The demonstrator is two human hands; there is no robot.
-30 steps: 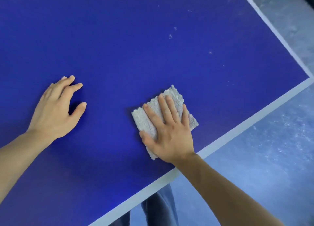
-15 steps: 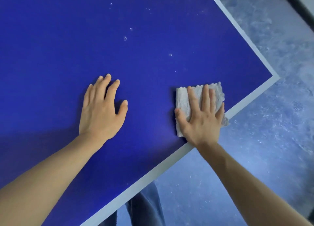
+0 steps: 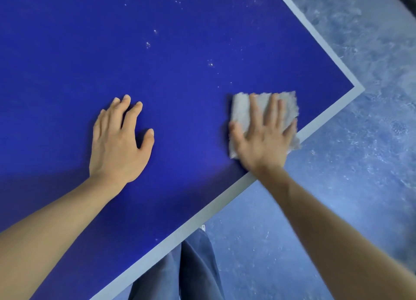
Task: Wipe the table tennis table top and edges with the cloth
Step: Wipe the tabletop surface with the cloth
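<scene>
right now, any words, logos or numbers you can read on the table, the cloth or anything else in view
None: no text shows anywhere in view.
The blue table top bears only its pale edge line and white specks.
The cloth under the right hand is plain.

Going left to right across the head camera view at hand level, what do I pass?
At hand level: left hand resting on the top → bare blue table top → cloth under the flat right hand → white edge stripe → floor.
</scene>
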